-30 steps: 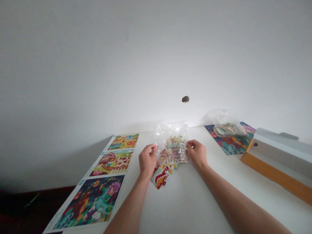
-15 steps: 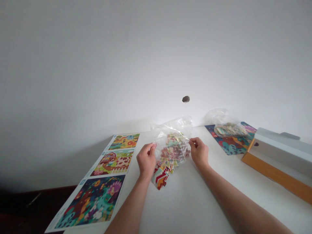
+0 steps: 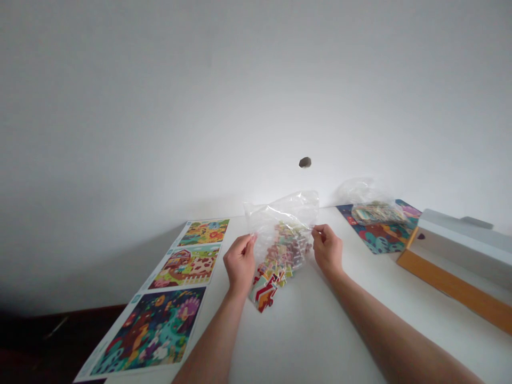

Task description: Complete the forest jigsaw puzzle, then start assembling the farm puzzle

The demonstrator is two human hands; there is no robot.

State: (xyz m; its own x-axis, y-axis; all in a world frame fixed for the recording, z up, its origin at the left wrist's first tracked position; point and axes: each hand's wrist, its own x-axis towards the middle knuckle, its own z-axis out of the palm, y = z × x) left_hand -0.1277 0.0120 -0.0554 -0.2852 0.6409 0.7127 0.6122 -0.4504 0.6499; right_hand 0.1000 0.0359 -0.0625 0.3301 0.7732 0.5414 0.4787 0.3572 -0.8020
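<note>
A clear plastic bag (image 3: 282, 208) stands between my two hands above the white table. My left hand (image 3: 240, 264) pinches its left side with thumb and fingertips. On the opposite side, my right hand (image 3: 328, 248) is closed on the bag's edge. Inside and below the plastic lies a heap of colourful jigsaw pieces (image 3: 285, 248). Several pieces with red and white stripes (image 3: 264, 292) have spilled out at the near end, onto the table just right of my left wrist.
Printed picture sheets (image 3: 150, 333) line the table's left side. At the back right, another bag of pieces (image 3: 374, 210) rests on a dark illustrated board (image 3: 380, 242). An open orange and white box (image 3: 448, 282) lies at the right. The wall (image 3: 256, 106) has a hole (image 3: 304, 162).
The bag has been pulled slightly wider and tauter between my hands, its upper left corner spreading outward. My hands and the spilled pieces have barely moved.
</note>
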